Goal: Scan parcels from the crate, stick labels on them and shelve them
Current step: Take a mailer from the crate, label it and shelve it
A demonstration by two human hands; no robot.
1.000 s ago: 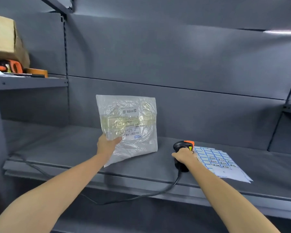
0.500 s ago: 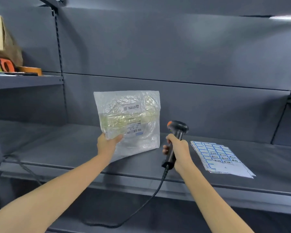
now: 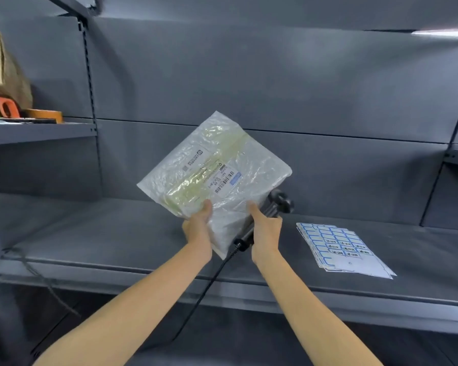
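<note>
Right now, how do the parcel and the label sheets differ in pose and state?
The parcel is held up off the shelf and tilted, while the label sheets lie flat on it. The parcel is gripped by the left hand, with the right hand, which also holds the scanner, at its lower edge; the sheets are untouched. The parcel is crinkled clear plastic; the sheets are smooth, blue-outlined paper. Both carry printed labels.
</note>
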